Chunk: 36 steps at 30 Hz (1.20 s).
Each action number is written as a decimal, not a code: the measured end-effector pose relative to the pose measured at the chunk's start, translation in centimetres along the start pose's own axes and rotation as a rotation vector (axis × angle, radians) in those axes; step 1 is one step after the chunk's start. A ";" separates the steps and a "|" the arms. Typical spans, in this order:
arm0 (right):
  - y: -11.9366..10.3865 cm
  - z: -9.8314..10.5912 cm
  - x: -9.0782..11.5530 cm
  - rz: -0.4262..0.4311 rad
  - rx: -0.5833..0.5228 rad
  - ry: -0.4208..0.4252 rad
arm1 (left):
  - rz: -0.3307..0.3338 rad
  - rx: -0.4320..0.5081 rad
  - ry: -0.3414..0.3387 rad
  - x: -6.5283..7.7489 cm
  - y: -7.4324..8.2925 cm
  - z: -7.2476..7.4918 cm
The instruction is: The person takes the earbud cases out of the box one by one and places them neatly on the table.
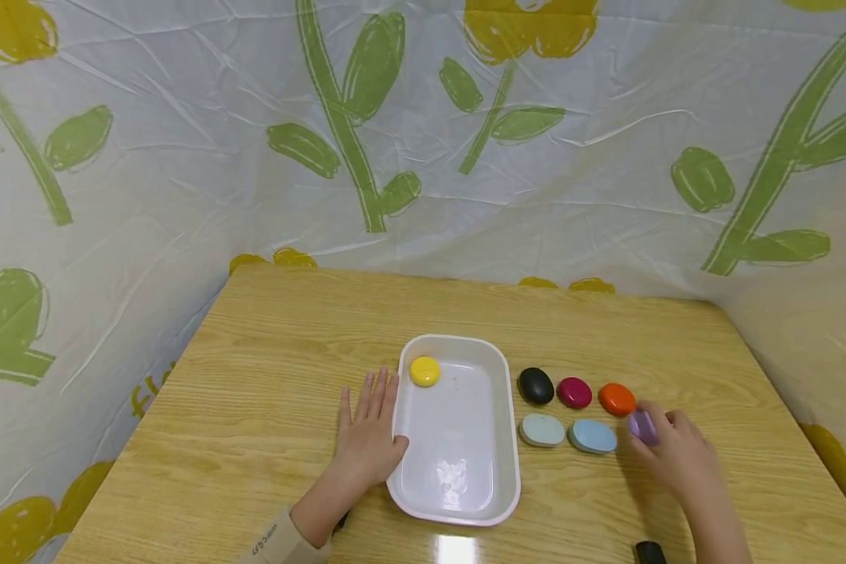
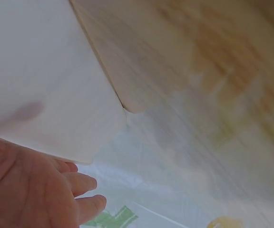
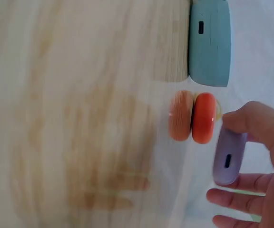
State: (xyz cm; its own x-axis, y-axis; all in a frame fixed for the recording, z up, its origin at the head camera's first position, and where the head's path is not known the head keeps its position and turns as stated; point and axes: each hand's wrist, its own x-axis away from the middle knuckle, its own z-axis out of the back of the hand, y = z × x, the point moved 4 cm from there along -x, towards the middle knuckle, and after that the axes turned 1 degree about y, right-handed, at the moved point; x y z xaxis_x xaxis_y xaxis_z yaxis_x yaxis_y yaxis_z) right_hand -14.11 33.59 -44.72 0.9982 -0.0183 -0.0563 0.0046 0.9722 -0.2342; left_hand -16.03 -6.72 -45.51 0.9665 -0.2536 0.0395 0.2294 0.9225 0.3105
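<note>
My right hand (image 1: 680, 454) pinches a purple earbud case (image 3: 230, 154) between thumb and fingers; a dark port slot shows on its side. It appears raised off the table, just beside a round orange case (image 1: 616, 399). My left hand (image 1: 370, 439) lies with straight fingers along the left side of a white tray (image 1: 513, 470), its thumb at the rim. Inside the tray, at the far left corner, sits a round yellow case (image 1: 424, 371). In the left wrist view, the tray's wall (image 2: 46, 80) is close against the hand.
Right of the tray, a black case (image 1: 536, 386) and a dark red case (image 1: 574, 392) line up with the orange one. Nearer stand a pale green case (image 1: 542, 431) and a light blue case (image 1: 592, 436). A black object (image 1: 650, 552) lies at the bottom edge. Flowered cloth surrounds the wooden table (image 1: 289, 329).
</note>
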 end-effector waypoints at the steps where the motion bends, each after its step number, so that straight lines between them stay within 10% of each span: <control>1: 0.2 -0.1 0.0 -0.007 0.000 -0.013 | 0.001 0.000 0.000 0.0 0.0 0.0; 12: 1.6 -1.1 -0.1 -0.013 0.042 -0.161 | 0.000 0.003 0.006 0.1 0.0 0.0; 36: 0.7 -0.5 -0.5 -0.015 0.020 -0.193 | 0.004 0.007 0.006 0.1 0.0 0.2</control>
State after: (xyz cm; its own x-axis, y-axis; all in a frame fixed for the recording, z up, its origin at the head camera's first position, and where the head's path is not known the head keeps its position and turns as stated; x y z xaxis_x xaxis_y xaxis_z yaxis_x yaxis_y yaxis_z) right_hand -14.63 34.16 -45.31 0.9909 0.0100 0.1344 0.0191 0.9767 -0.2138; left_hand -15.91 -6.78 -45.31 0.9681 -0.2478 0.0357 0.2243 0.9217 0.3166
